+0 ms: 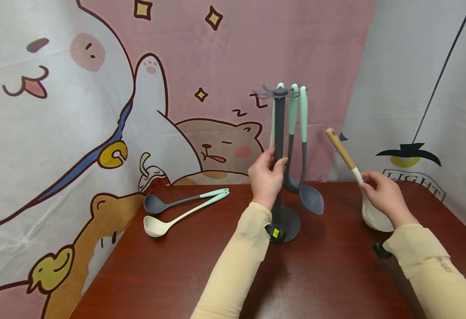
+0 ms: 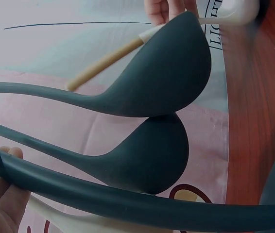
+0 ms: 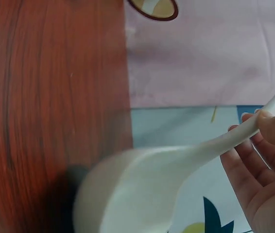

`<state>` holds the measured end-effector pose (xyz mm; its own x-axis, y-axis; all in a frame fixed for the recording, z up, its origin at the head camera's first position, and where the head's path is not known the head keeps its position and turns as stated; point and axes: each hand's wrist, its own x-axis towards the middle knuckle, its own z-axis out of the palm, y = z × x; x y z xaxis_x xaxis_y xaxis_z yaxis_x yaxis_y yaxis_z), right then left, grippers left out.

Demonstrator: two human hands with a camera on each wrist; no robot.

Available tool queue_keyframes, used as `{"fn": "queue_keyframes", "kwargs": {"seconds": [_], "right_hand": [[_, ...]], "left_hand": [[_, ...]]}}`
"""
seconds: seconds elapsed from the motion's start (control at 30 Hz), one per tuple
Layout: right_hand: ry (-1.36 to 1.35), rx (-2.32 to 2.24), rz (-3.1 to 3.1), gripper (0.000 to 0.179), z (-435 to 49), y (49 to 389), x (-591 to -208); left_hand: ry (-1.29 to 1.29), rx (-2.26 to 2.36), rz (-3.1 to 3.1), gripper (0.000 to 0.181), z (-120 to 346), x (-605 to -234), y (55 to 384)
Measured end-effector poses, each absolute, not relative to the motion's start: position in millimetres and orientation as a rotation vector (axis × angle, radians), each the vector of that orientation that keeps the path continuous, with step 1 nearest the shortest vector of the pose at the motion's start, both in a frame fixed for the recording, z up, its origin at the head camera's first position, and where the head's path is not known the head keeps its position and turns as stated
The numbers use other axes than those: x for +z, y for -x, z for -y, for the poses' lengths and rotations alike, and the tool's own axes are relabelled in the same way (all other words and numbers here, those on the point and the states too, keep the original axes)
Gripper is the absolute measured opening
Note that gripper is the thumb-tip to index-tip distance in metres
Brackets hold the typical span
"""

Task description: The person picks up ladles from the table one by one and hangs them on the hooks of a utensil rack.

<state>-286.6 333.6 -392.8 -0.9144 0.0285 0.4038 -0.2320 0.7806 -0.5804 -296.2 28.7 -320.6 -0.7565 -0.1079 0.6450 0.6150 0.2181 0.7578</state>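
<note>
My left hand [image 1: 268,177] grips the dark grey post of a utensil rack [image 1: 279,128], fingers and thumb around it in the left wrist view. Two ladles with mint handles and grey bowls hang on its right side, the nearer one a grey ladle [image 1: 312,199]. A pale utensil [image 2: 79,218] hangs behind the post, partly hidden. Off to the right, my right hand [image 1: 386,195] pinches the white neck of a white ladle [image 3: 142,184] between thumb and fingers. Its wooden handle [image 1: 339,148] leans up and left, with the bowl low near the tabletop.
Toward the left of the brown table [image 1: 177,270] lie a grey ladle with a mint handle [image 1: 156,204] and a cream ladle [image 1: 157,227], handles pointing right. The rack's round base [image 1: 290,226] stands on the table. A cartoon-printed cloth [image 1: 225,57] hangs behind.
</note>
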Motion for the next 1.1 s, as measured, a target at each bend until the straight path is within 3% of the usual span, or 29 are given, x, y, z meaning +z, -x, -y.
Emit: {"fn": "queue_keyframes", "kwargs": {"seconds": [1.1], "right_hand": [[-0.12,1.165,2.365,0.029,-292,250,-355]], "left_hand": [[0.449,-1.57,1.919,0.02,-29,-320,297]]}}
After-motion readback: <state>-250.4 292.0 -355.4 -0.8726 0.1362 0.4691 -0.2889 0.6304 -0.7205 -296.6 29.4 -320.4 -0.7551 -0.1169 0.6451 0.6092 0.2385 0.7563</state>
